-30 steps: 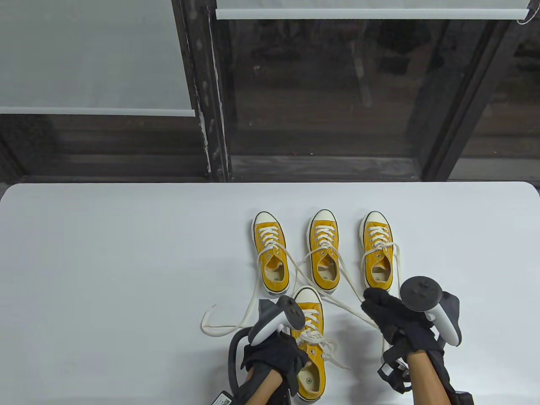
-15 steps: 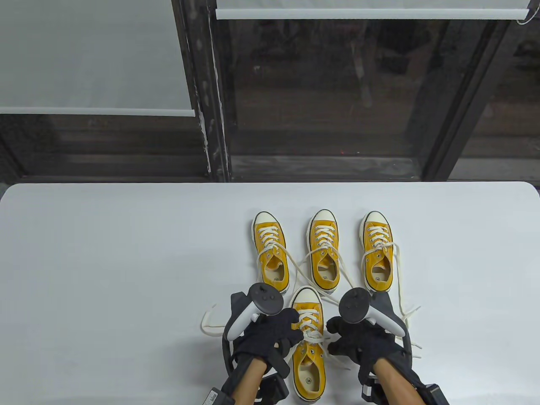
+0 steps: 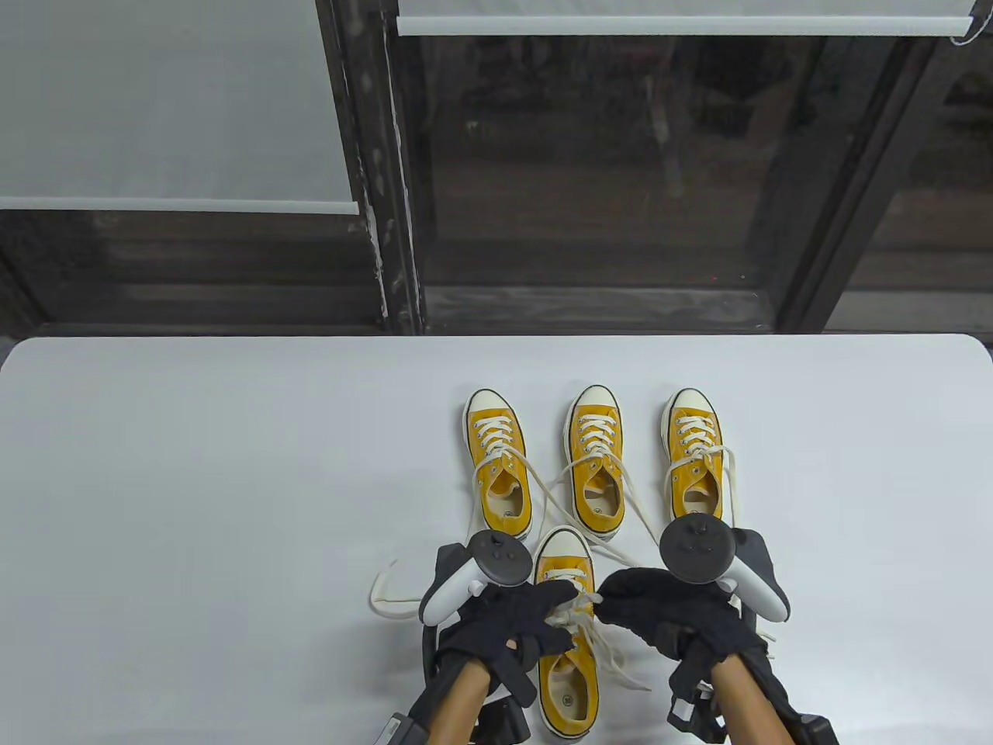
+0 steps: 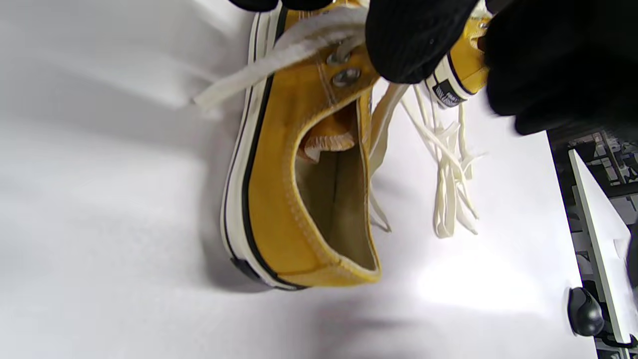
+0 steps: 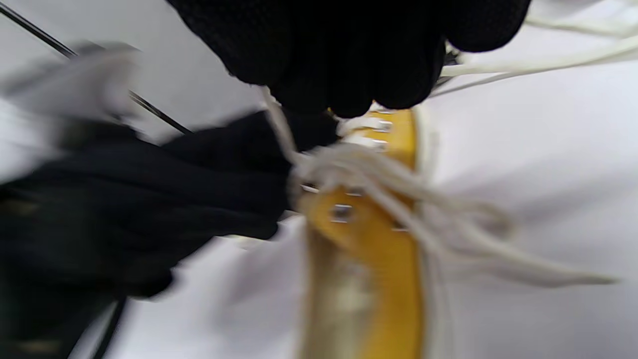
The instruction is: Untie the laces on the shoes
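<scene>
Four yellow canvas shoes with white laces lie on the white table. The nearest shoe has its laces bunched in a knot. My left hand and right hand meet over that knot, and the fingers of each pinch lace strands. In the left wrist view my fingers press on the lace at the top eyelets of the shoe. The blurred right wrist view shows my fingers holding a strand above the knot.
Three more yellow shoes stand in a row behind, on the left, in the middle and on the right, with their laces loose. Long lace ends trail over the table, one far left. A dark window frame stands beyond the table's far edge.
My right hand has come in from the right, away from the right shoe's lace, to the near shoe's knot. My left hand has moved up onto the knot. Both now grip the laces.
</scene>
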A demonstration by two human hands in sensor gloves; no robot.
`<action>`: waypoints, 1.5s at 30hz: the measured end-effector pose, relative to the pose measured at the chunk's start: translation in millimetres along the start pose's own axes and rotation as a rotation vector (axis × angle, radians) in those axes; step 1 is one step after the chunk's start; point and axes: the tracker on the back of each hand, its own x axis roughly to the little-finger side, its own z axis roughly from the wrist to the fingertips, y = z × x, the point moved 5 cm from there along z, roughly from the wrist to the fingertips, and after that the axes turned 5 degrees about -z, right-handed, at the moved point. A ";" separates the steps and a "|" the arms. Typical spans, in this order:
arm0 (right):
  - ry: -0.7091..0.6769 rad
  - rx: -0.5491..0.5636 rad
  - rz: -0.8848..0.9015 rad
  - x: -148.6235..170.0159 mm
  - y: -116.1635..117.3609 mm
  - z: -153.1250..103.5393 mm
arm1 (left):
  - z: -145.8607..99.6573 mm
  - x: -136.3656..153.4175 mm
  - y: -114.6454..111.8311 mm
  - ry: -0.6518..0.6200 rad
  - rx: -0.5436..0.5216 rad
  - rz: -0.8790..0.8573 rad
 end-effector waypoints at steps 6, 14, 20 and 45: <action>-0.098 -0.054 0.224 -35.0 -1.0 7.0 | 8.8 9.7 -5.2 0.028 0.035 -0.045; -0.256 -0.121 0.444 -99.4 -18.6 8.4 | 13.0 14.4 -6.9 0.052 0.035 -0.040; -0.574 -0.226 0.668 -186.9 -46.8 -15.3 | 12.1 15.0 -8.2 0.067 0.027 -0.031; 0.299 -0.086 -0.385 -38.0 33.4 -13.8 | -19.2 3.2 23.4 -0.224 0.007 -0.386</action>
